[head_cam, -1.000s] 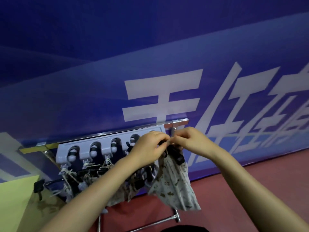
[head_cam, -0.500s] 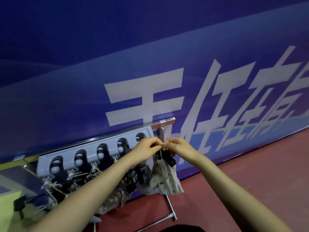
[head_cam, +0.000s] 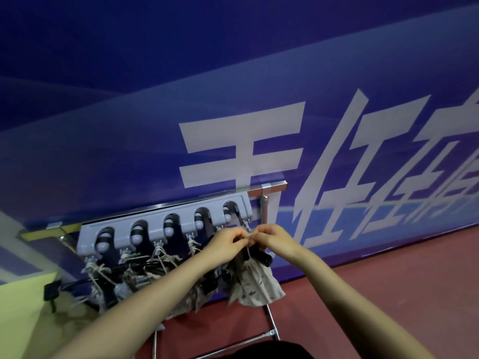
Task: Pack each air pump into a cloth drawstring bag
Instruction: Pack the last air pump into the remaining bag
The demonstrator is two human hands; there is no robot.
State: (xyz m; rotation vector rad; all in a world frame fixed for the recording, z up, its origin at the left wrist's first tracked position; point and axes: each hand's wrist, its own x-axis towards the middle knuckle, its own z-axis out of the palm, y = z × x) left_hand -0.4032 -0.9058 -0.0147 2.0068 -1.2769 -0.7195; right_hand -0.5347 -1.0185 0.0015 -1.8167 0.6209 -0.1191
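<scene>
Blue banner wall (head_cam: 233,86) with large white characters fills most of the view; red floor (head_cam: 388,281) runs from three to five o'clock. Against the wall, at about seven o'clock from centre, a chrome-framed stand (head_cam: 269,189) is seen, carrying a grey holder rack (head_cam: 166,224) with five arched slots and small hooks along its lower edge. From those hooks a row of patterned cloth bags (head_cam: 145,275) is hung by cords, presumably so finished packs are kept off the floor and in order. At the rack's right end, toward six o'clock, the current drawstring bag (head_cam: 256,286) is suspended, with a black part, judged to be the air pump (head_cam: 261,256), showing at its mouth. Both forearms are extended up from the bottom edge and converge just under the rack. The left hand (head_cam: 228,240) and right hand (head_cam: 274,239) are brought together, knuckles nearly touching, fingers curled, and the cord (head_cam: 248,248) is pinched between them above the bag's neck. The cord is judged to be in the course of being tied or looped to the last hook; whether a knot is formed cannot be told.
</scene>
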